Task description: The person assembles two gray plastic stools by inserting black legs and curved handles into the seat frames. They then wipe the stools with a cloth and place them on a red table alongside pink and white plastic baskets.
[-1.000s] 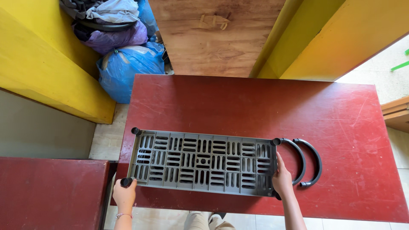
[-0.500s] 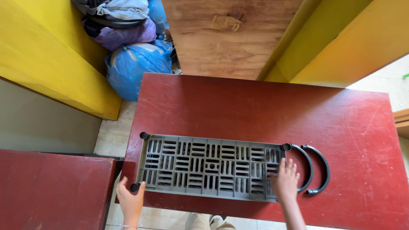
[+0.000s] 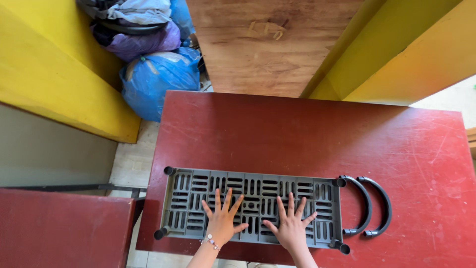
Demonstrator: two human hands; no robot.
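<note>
A grey slotted plastic shelf panel lies flat on the dark red table, near its front left corner. Both of my hands rest palm down on the panel with fingers spread. My left hand lies left of the panel's middle and wears a bead bracelet at the wrist. Just right of the middle lies my right hand. Neither hand grips anything. Two dark curved plastic handles lie on the table against the panel's right end.
A blue plastic bag and a purple bag with clothes on top are piled on the floor beyond the table's left corner. Yellow walls flank a wooden board. A second red surface stands at lower left.
My hands left the panel's two ends and moved inward onto its top, now lying flat side by side. The panel rests on the table.
</note>
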